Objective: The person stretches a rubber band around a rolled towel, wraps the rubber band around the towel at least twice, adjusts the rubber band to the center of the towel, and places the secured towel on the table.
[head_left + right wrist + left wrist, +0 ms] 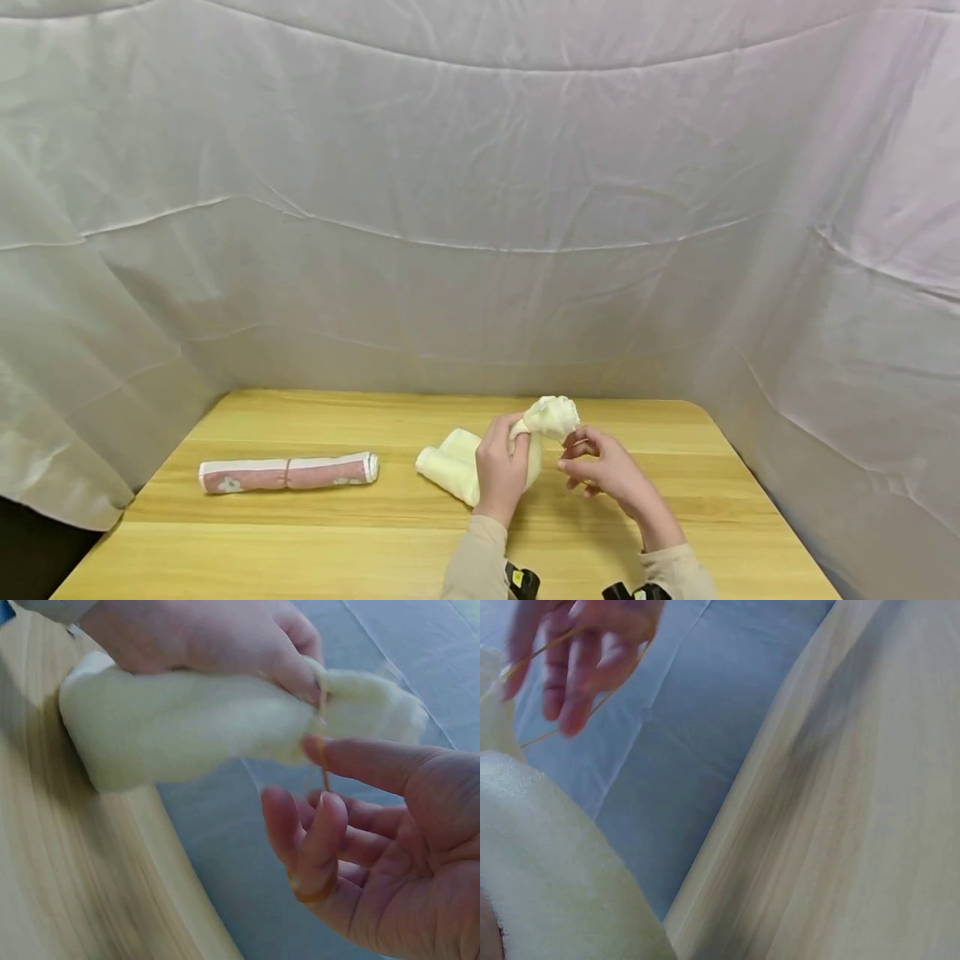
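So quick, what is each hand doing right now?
Left hand: grips the rolled cream towel.
Right hand: fingers stretch a rubber band, looped round them.

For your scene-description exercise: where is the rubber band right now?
In the right wrist view, the rubber band is stretched between the right hand fingers and the cream towel gripped by the left hand.

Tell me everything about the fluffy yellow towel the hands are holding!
The yellow towel is pale, soft and fuzzy, rolled into a fat tube. One end rests on the wooden table; the other is lifted and bunched. The left hand grips its neck, where a thin rubber band stretched by the right hand wraps it.
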### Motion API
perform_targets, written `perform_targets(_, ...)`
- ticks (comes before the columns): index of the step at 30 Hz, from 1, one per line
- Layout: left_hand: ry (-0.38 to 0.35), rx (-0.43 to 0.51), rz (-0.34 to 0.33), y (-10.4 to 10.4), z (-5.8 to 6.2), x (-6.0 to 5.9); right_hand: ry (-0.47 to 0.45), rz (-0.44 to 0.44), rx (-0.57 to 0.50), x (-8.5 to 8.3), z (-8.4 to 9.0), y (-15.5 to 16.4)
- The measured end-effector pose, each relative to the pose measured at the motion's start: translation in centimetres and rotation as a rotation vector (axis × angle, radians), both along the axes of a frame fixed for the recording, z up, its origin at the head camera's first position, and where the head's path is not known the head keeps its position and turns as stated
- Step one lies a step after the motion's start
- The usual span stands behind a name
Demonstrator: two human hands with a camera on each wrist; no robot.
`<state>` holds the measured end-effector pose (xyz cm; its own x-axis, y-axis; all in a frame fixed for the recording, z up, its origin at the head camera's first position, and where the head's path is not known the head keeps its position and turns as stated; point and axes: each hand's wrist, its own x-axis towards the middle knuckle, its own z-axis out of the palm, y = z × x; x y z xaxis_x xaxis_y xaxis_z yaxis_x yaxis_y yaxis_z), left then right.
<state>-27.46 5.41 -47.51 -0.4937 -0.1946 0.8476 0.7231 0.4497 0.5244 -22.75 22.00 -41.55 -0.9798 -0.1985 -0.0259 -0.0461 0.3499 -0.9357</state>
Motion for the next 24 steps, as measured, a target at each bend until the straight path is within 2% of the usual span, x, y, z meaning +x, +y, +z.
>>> perform_targets(4, -0.04, 0.042, 0.007, -0.4, 0.0, -0.3, -0.084, 0.169, -0.058, -0.2, -0.2, 1.2)
perform_targets(9, -0.061, 0.103, 0.004, -0.5, 0.1, -0.5, -0.155, 0.406, -0.26, -0.8, -1.5, 2.3)
perform_targets(13, -0.1, 0.151, -0.029, -0.4, 0.2, -0.4, -0.157, 0.637, -0.558, -1.5, -3.2, 2.1)
perform_targets(18, -0.232, 0.248, -0.064, -0.1, 0.5, -0.1, -0.093, 0.937, -0.994, -2.5, -5.5, 0.2)
perform_targets(21, -0.32, 0.325, -0.1, 0.1, 0.6, 0.1, -0.089, 1.023, -1.186, -2.4, -6.3, -1.2)
perform_targets(24, -0.362, 0.382, -0.133, 0.4, 0.8, 0.4, -0.09, 1.113, -1.335, -2.2, -6.5, -2.5)
